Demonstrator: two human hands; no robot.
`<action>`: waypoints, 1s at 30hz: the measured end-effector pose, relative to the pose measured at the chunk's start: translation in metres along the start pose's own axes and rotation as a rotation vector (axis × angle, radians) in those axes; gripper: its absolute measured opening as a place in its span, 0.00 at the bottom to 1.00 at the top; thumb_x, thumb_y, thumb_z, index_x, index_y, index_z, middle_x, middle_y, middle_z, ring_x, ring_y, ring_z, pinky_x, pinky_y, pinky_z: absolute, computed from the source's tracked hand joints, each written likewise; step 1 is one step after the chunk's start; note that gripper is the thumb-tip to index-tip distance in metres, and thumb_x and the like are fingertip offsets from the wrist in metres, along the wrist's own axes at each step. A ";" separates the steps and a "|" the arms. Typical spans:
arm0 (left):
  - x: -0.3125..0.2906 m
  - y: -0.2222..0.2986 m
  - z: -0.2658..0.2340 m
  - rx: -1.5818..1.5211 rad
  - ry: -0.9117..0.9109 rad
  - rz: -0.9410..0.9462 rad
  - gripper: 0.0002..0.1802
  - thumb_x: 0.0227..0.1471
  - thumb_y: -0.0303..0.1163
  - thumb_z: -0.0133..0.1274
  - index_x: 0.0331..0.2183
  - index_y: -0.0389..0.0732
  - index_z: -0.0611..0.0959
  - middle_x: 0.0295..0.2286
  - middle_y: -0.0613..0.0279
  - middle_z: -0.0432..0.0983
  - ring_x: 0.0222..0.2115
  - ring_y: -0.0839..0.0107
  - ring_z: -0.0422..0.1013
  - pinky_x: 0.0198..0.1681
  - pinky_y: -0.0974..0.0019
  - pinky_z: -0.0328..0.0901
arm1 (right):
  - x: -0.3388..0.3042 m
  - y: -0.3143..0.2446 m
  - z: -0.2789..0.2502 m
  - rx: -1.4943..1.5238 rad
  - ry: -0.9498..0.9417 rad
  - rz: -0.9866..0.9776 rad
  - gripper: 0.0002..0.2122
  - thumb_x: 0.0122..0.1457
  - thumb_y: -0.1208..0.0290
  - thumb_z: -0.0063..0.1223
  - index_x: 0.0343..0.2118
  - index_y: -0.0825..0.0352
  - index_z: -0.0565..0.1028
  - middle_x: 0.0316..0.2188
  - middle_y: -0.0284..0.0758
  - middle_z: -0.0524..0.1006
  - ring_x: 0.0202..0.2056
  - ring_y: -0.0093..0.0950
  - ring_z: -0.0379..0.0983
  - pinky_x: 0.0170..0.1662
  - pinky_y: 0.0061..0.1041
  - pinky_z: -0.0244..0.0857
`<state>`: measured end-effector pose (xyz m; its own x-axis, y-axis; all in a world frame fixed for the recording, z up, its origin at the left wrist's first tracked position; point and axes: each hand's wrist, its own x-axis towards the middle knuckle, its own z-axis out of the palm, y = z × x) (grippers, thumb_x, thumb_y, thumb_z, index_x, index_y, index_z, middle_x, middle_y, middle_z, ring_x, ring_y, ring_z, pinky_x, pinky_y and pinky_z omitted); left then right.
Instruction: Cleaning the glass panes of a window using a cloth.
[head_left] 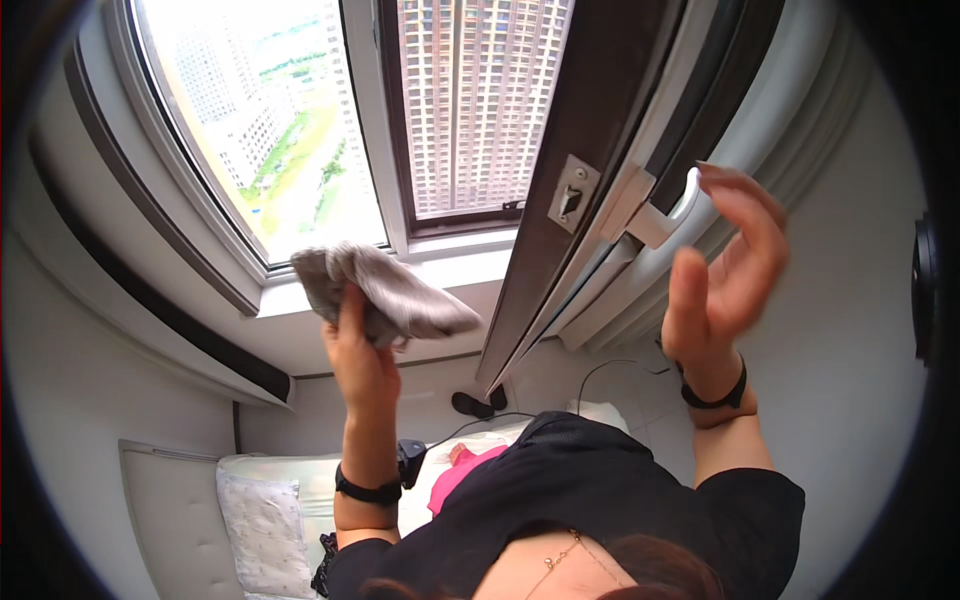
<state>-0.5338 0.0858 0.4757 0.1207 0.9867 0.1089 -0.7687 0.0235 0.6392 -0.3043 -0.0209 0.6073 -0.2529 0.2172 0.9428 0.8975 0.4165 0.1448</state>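
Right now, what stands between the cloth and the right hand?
In the head view, a dark door edge and white handle stand between the grey cloth and the right hand.

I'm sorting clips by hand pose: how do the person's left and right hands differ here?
The left hand is closed on a crumpled grey cloth; the right hand is open, its fingers curved and apart from the thumb. The left hand appears near the lower edge of the window, while the right hand is beside the white handle; whether its fingertips touch the handle is hard to tell. Both wrists wear a dark band.
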 end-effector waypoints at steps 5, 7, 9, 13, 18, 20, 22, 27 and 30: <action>0.021 -0.012 -0.027 0.106 0.222 -0.043 0.10 0.52 0.31 0.47 0.36 0.37 0.74 0.27 0.62 0.74 0.23 0.74 0.73 0.20 0.75 0.70 | -0.014 0.004 0.002 -0.189 -0.262 0.205 0.15 0.54 0.65 0.48 0.39 0.69 0.65 0.26 0.37 0.69 0.30 0.28 0.65 0.37 0.25 0.57; 0.026 -0.024 -0.023 0.119 0.258 -0.097 0.10 0.52 0.32 0.47 0.36 0.37 0.74 0.27 0.63 0.74 0.23 0.75 0.73 0.21 0.75 0.70 | -0.020 0.007 0.004 -0.242 -0.339 0.277 0.14 0.54 0.65 0.48 0.39 0.68 0.65 0.21 0.35 0.68 0.25 0.26 0.65 0.34 0.24 0.57; 0.032 -0.042 -0.032 0.131 0.162 -0.195 0.14 0.52 0.31 0.47 0.41 0.38 0.70 0.31 0.61 0.73 0.28 0.71 0.73 0.25 0.71 0.72 | -0.026 0.018 -0.006 -0.095 -0.305 0.360 0.13 0.54 0.64 0.48 0.37 0.67 0.66 0.15 0.31 0.65 0.19 0.25 0.60 0.29 0.24 0.56; 0.033 -0.069 -0.025 0.061 0.045 -0.297 0.15 0.54 0.34 0.44 0.42 0.39 0.69 0.32 0.60 0.73 0.29 0.70 0.73 0.26 0.70 0.70 | -0.040 0.018 -0.036 -0.126 -0.285 0.439 0.15 0.57 0.60 0.44 0.38 0.69 0.66 0.19 0.34 0.65 0.20 0.24 0.59 0.26 0.22 0.55; 0.021 -0.083 0.021 -0.166 -0.057 -0.286 0.16 0.55 0.31 0.42 0.44 0.35 0.68 0.38 0.54 0.71 0.36 0.64 0.71 0.35 0.63 0.70 | -0.041 0.004 -0.061 -0.330 -0.312 0.306 0.18 0.60 0.59 0.34 0.39 0.73 0.65 0.23 0.39 0.67 0.23 0.30 0.62 0.28 0.28 0.57; 0.010 -0.080 0.051 -0.235 -0.122 -0.193 0.17 0.55 0.30 0.42 0.46 0.33 0.67 0.41 0.54 0.68 0.39 0.66 0.69 0.39 0.64 0.68 | -0.042 0.002 -0.078 -0.458 -0.338 0.111 0.19 0.61 0.61 0.30 0.40 0.75 0.65 0.24 0.42 0.68 0.24 0.34 0.63 0.27 0.31 0.58; 0.000 -0.076 0.079 -0.205 -0.121 0.031 0.20 0.55 0.31 0.42 0.48 0.31 0.64 0.45 0.54 0.66 0.44 0.64 0.65 0.47 0.62 0.62 | -0.049 -0.002 -0.086 -0.522 -0.370 0.109 0.19 0.61 0.62 0.29 0.40 0.75 0.65 0.26 0.44 0.68 0.25 0.36 0.64 0.28 0.32 0.58; -0.010 -0.080 0.132 0.106 -0.771 0.854 0.16 0.51 0.28 0.44 0.42 0.32 0.72 0.46 0.46 0.66 0.50 0.56 0.60 0.53 0.60 0.53 | -0.084 0.001 -0.102 -0.403 -0.298 0.218 0.17 0.60 0.66 0.29 0.41 0.77 0.65 0.33 0.48 0.69 0.25 0.40 0.64 0.28 0.34 0.58; -0.027 -0.052 0.167 0.574 -1.030 1.305 0.16 0.48 0.30 0.43 0.40 0.36 0.75 0.46 0.50 0.68 0.52 0.60 0.59 0.56 0.59 0.46 | -0.092 0.008 -0.111 -0.298 -0.265 0.512 0.17 0.58 0.66 0.36 0.43 0.76 0.65 0.37 0.48 0.69 0.32 0.44 0.68 0.34 0.32 0.62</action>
<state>-0.3917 0.0315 0.5668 0.1482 -0.1867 0.9712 -0.4069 -0.9066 -0.1122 -0.2337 -0.1354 0.5553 0.1877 0.5497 0.8140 0.9803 -0.0527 -0.1905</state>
